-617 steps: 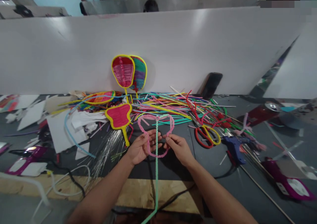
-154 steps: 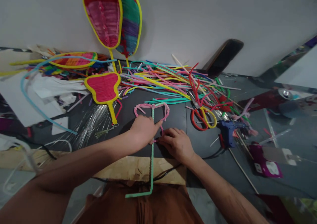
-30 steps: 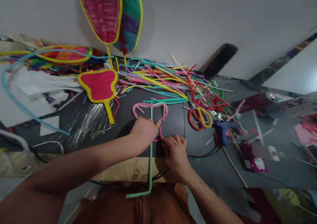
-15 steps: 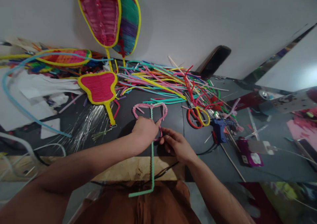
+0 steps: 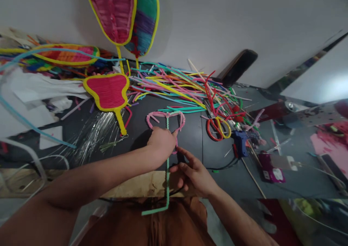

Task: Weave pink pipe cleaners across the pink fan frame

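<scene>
While your left hand presses the pink frame to the dark table before you, its grip hidden and undeterminable, your right hand is unclenched, index fingertip at the frame's lower right edge. Step, as judged: shaping the lower curve. Next move seems to call for a light pinch there, green stem undisturbed.

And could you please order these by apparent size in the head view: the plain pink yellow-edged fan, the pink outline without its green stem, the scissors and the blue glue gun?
1. Pink fan
2. Pink outline, partly under the left hand
3. Scissors and blue glue gun: too alike to rank
</scene>
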`<state>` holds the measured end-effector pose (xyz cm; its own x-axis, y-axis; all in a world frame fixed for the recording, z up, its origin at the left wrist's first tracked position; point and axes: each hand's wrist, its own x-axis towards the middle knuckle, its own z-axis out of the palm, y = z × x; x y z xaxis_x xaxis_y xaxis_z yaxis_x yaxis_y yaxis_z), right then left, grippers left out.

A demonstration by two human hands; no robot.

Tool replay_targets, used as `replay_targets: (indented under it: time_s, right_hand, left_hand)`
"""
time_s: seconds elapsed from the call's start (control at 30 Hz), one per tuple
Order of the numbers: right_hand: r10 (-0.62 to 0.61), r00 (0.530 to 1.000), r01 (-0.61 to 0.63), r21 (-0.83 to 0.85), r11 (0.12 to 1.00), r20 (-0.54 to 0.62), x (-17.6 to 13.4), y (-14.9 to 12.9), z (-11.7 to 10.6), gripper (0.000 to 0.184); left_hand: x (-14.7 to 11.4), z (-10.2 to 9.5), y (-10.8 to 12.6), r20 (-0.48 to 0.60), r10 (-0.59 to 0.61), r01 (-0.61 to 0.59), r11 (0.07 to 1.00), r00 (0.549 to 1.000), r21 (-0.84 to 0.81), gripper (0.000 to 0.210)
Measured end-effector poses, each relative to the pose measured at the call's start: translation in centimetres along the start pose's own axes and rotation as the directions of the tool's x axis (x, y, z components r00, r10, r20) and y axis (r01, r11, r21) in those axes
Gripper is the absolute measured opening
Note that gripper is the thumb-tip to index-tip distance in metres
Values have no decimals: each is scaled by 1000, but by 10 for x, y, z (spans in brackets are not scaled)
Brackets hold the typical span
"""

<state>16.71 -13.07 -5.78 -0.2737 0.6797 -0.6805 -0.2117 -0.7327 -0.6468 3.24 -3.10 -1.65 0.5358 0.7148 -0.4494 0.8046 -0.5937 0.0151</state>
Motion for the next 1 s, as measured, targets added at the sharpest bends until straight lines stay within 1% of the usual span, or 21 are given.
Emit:
replay_targets:
  time_s: [0.1,0.23,0.33,0.4,0.43,0.47,0.5,0.53,0.6,0.67,0.7,0.73,0.77,0.8,0.9,1.0]
  right_hand:
    - [25,1000,-25,-2,1000,12,-5,3,1,72]
    - [62,998,-62,7,998,28,-13,7,4,75]
    - [83,994,-82,-18,996,76,-14,6,1,78]
    - [60,993,-51,-94,994,98,-11,1,-5,74]
    - [14,997,-1,-161,987,80,-7,-3,-9,67]
    - [-56,997,67,-248,967,52,-2,-8,-13,59]
    - [-153,988,150,-350,925,19,3,-12,-18,51]
    - [-257,967,230,-456,860,3,9,-17,-22,43]
    - [-422,906,348,-641,685,41,22,-27,-28,38]
    - [-541,834,416,-767,488,108,33,-35,-31,40]
    - [-594,794,433,-806,403,131,38,-38,-31,41]
    - [-636,758,443,-830,339,145,43,-40,-31,42]
    - [-666,731,448,-842,300,152,48,-42,-31,43]
    - [-685,712,451,-847,281,152,52,-43,-30,43]
    - [-712,683,468,-845,258,161,62,-42,-31,43]
    - [-749,640,499,-834,236,171,67,-37,-34,40]
  left_hand:
    - [0,0,0,14,-8,7,1000,1000,23,45]
    - [1,4,-1,0,11,-11,999,1000,53,45]
    - [2,6,-2,2,22,-22,997,1000,70,46]
    - [1,5,-2,7,13,-13,997,1000,78,49]
    - [1,3,-2,7,10,-11,997,1000,82,49]
    - [0,2,-1,9,10,-11,996,1000,85,49]
    - [0,0,-1,13,13,-14,996,1000,88,49]
    - [0,-1,0,17,16,-17,996,1000,90,48]
    - [-1,-3,1,22,21,-23,996,1000,91,45]
    - [-2,-3,1,14,19,-21,996,1000,90,44]
    - [-2,-2,0,4,20,-20,996,1000,92,43]
    - [-3,0,0,-9,21,-20,995,1000,97,43]
    - [-3,2,0,-23,24,-21,994,999,105,45]
    - [-5,4,-1,-38,25,-21,993,999,114,47]
    - [-10,10,-5,-103,22,-9,992,994,128,61]
    - [-19,17,-12,-188,13,7,994,982,108,79]
